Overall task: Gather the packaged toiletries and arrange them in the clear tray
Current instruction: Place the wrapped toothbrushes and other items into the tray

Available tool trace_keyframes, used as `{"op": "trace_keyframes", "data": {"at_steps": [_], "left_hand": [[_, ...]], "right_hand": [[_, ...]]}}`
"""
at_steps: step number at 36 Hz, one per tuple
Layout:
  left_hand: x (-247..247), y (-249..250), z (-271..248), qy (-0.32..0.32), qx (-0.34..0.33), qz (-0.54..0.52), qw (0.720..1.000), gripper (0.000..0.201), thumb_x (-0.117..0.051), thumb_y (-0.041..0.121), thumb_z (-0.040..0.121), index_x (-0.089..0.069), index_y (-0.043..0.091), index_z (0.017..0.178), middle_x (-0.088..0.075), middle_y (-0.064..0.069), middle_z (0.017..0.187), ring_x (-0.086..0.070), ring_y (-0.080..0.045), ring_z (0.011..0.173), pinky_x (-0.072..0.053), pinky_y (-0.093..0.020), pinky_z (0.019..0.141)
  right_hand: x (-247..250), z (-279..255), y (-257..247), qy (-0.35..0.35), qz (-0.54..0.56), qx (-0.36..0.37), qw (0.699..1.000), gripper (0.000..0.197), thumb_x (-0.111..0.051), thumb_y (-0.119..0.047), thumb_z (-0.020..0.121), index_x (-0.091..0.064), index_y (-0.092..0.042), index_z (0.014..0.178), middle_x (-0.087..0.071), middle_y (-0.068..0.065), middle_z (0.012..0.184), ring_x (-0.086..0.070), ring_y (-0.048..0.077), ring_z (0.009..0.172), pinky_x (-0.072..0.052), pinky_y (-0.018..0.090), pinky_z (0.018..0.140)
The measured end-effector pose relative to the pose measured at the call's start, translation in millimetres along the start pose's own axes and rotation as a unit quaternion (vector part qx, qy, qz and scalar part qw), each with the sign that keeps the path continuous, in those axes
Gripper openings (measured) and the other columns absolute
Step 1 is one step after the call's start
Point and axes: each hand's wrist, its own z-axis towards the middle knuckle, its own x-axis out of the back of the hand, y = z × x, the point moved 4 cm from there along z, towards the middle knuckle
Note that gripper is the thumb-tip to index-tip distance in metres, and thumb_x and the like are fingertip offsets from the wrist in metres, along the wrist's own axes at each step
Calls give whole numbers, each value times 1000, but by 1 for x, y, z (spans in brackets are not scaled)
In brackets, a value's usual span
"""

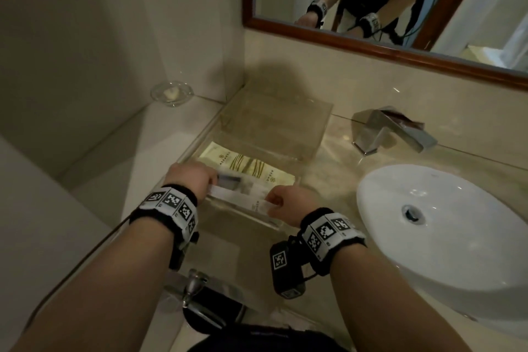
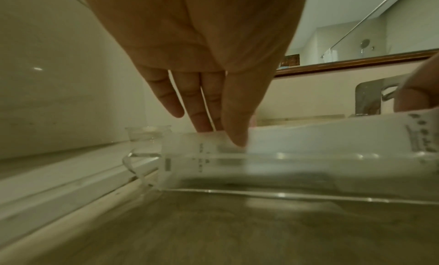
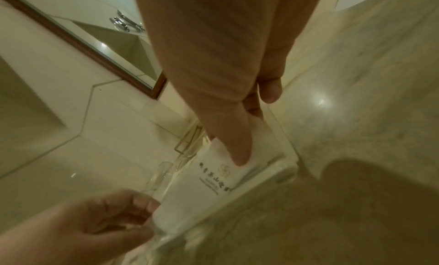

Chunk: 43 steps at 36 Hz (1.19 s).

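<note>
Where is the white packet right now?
In the head view the white packet lies at the near edge of the clear tray, held between the left hand and right hand.

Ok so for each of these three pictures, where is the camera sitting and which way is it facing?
Head: worn on the head, looking down at the clear tray beside the sink; both forearms, left hand and right hand show.
Left wrist: low at the counter, looking along the left hand's fingers at the white packet.
Right wrist: above the tray, looking down past the right hand's thumb; the left hand shows too.
Shared: all three see the white packet, held at both ends.
</note>
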Motion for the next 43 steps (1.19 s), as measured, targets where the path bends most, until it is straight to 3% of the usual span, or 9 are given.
{"op": "trace_keyframes", "data": {"at_steps": [6,15,21,29,38,43], "left_hand": [[-4,6,1,-34,1,-55,998,25,-50,16,90,-65,24,108,-62,-4,121,-59,-23,109,-45,-29,95],[-2,13,2,-82,18,-56,995,27,-49,18,90,-64,24,111,-63,-4,123,-60,-24,110,-47,-33,99],[14,31,7,-33,4,-62,998,26,-49,20,91,-64,24,112,-62,-4,123,-59,-24,111,-48,-37,99],[32,85,11,-7,-48,-82,995,27,-48,25,93,-66,22,113,-65,-4,121,-59,-24,111,-47,-34,95],[40,167,15,0,-109,-78,991,24,-48,28,93,-66,27,108,-66,0,117,-61,-22,106,-48,-33,89],[41,223,15,-12,-134,-89,987,26,-48,30,94,-63,25,114,-65,0,119,-59,-21,110,-47,-34,92]], "right_hand": [[-13,2,-6,-21,-10,4,1000,31,-57,-23,89,-59,-24,121,-59,1,126,-57,22,113,-48,31,93],[-11,-3,-7,2,4,32,999,32,-52,-37,93,-65,-19,116,-62,5,117,-60,24,104,-49,33,90],[1,-8,6,74,70,13,995,29,-46,-29,96,-66,-14,109,-65,5,112,-61,24,100,-44,28,80],[17,-18,46,128,122,-20,984,23,-50,-23,94,-68,-11,101,-66,7,107,-61,26,99,-45,30,81],[37,-44,115,178,170,-88,965,24,-52,-23,93,-69,-12,105,-67,9,110,-60,26,103,-44,29,84],[47,-67,167,216,199,-122,948,23,-54,-24,92,-70,-12,103,-67,9,111,-62,25,101,-46,30,86]]}}
